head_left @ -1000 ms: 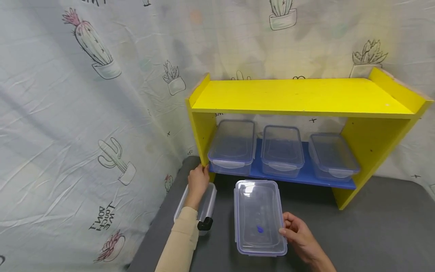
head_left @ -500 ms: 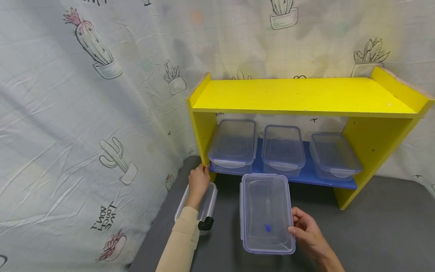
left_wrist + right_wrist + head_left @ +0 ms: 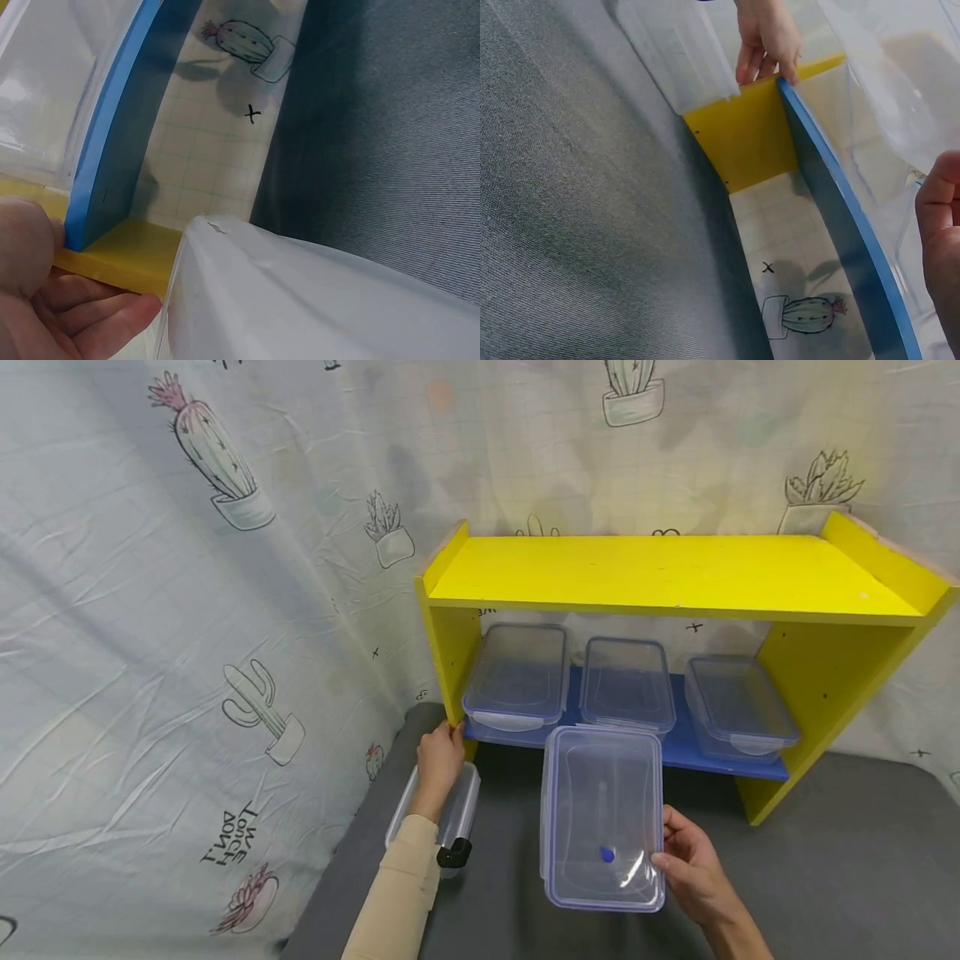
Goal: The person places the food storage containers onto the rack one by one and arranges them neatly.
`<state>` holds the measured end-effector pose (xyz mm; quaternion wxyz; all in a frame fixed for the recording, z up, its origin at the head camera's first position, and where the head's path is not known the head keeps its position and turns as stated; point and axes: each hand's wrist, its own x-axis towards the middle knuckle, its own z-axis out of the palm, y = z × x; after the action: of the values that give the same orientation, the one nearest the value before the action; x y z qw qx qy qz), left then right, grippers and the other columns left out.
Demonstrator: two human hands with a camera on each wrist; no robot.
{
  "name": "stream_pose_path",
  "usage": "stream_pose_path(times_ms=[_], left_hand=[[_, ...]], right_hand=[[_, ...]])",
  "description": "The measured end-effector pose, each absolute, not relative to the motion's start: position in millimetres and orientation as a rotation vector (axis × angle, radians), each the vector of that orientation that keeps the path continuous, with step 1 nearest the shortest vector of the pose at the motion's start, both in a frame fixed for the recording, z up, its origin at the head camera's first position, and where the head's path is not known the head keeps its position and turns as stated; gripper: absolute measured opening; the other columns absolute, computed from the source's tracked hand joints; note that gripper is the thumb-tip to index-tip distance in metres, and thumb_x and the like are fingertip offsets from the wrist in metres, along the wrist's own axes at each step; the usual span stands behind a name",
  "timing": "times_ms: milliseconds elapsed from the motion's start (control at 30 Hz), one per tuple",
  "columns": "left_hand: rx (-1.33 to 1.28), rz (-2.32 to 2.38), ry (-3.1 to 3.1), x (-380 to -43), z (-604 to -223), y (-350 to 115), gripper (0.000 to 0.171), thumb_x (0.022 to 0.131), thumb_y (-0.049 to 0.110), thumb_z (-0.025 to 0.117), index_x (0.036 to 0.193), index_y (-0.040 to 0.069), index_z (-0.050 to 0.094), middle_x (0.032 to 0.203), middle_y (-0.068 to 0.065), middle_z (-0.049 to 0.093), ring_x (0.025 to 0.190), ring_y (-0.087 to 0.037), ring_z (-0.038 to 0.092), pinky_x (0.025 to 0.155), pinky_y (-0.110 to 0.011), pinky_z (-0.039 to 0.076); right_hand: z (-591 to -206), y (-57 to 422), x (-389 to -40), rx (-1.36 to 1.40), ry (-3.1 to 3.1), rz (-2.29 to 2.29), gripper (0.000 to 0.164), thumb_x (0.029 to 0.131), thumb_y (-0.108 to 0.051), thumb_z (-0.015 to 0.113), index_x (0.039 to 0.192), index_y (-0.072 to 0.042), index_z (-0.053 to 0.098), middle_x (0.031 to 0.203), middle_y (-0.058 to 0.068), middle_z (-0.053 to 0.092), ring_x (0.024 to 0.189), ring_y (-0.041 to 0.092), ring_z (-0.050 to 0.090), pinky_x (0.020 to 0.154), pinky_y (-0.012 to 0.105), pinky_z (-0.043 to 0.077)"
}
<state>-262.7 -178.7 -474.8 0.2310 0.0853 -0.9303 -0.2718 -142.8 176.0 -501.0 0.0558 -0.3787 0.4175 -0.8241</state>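
Observation:
In the head view my left hand point(image 3: 438, 758) grips the lower left side panel of a yellow shelf unit point(image 3: 456, 693). The left wrist view has the thumb beside the end of the blue shelf board point(image 3: 112, 112), with fingers under the yellow panel edge. My right hand point(image 3: 697, 864) pinches the right edge of a clear plastic food container point(image 3: 600, 802) with a bluish rim and a small blue mark. It hangs tilted in front of the shelf, overlapping one box there; its depth beneath the lid is hard to see. In the right wrist view the right hand point(image 3: 941, 225) shows only partly.
Clear boxes with bluish lids stand on the blue board: a left box point(image 3: 517, 672), a middle box point(image 3: 628, 681) and a right box point(image 3: 738, 702). Another clear container point(image 3: 465, 806) sits on the dark grey table point(image 3: 855, 860), partly behind my left arm. Cactus-printed cloth point(image 3: 337, 568) hangs behind.
My right hand has moved the food container up and to the right, toward the shelf, and its tilt has changed. The left hand stays on the side panel.

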Motion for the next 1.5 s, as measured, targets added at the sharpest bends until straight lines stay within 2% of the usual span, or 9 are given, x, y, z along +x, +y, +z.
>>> stream_pose_path(times_ms=[300, 533, 800, 967, 1233, 1500], left_hand=[[0.223, -0.754, -2.544, -262, -473, -178, 0.031, 0.099, 0.029, 0.056, 0.079, 0.006, 0.06, 0.063, -0.012, 0.059, 0.056, -0.032, 0.057, 0.054, -0.046, 0.044], [0.22, -0.747, -2.543, -263, -476, -179, 0.03, 0.099, 0.03, 0.056, 0.08, 0.007, 0.06, 0.063, -0.012, 0.059, 0.057, -0.032, 0.057, 0.056, -0.046, 0.045], [0.22, -0.755, -2.549, -262, -476, -179, 0.03, 0.099, 0.03, 0.055, 0.081, 0.007, 0.06, 0.064, -0.012, 0.059, 0.056, -0.03, 0.056, 0.054, -0.044, 0.044], [0.208, -0.748, -2.543, -262, -477, -179, 0.03, 0.099, 0.03, 0.055, 0.081, 0.007, 0.061, 0.063, -0.012, 0.059, 0.056, -0.032, 0.057, 0.054, -0.045, 0.044], [0.219, -0.732, -2.532, -263, -477, -178, 0.031, 0.099, 0.03, 0.056, 0.08, 0.007, 0.06, 0.066, -0.014, 0.061, 0.061, -0.037, 0.061, 0.056, -0.048, 0.045], [0.221, -0.752, -2.544, -262, -477, -179, 0.03, 0.099, 0.03, 0.056, 0.079, 0.007, 0.059, 0.061, -0.01, 0.057, 0.053, -0.028, 0.054, 0.051, -0.041, 0.042]], right_hand=[[-492, 177, -144, -1.147, 1.269, -2.539, 0.045, 0.085, 0.019, 0.034, 0.124, 0.002, 0.049, 0.11, 0.007, 0.067, 0.095, 0.013, 0.066, 0.076, 0.028, 0.056], [-482, 183, -145, -1.148, 1.249, -2.531, 0.041, 0.09, 0.015, 0.036, 0.127, 0.002, 0.047, 0.112, 0.008, 0.067, 0.099, 0.015, 0.066, 0.079, 0.029, 0.056], [-465, 184, -143, -1.136, 1.227, -2.57, 0.046, 0.09, 0.014, 0.034, 0.134, 0.004, 0.043, 0.118, 0.011, 0.065, 0.104, 0.018, 0.066, 0.084, 0.032, 0.056], [-452, 183, -142, -1.141, 1.189, -2.638, 0.047, 0.089, 0.016, 0.035, 0.134, 0.006, 0.044, 0.118, 0.013, 0.067, 0.104, 0.021, 0.067, 0.085, 0.032, 0.056], [-427, 192, -144, -1.095, 1.148, -2.727, 0.04, 0.091, 0.016, 0.033, 0.127, 0.006, 0.048, 0.111, 0.013, 0.067, 0.097, 0.02, 0.068, 0.082, 0.03, 0.056], [-403, 198, -148, -1.113, 1.069, -2.807, 0.041, 0.092, 0.017, 0.028, 0.129, 0.01, 0.045, 0.116, 0.019, 0.066, 0.101, 0.025, 0.069, 0.087, 0.032, 0.055]])
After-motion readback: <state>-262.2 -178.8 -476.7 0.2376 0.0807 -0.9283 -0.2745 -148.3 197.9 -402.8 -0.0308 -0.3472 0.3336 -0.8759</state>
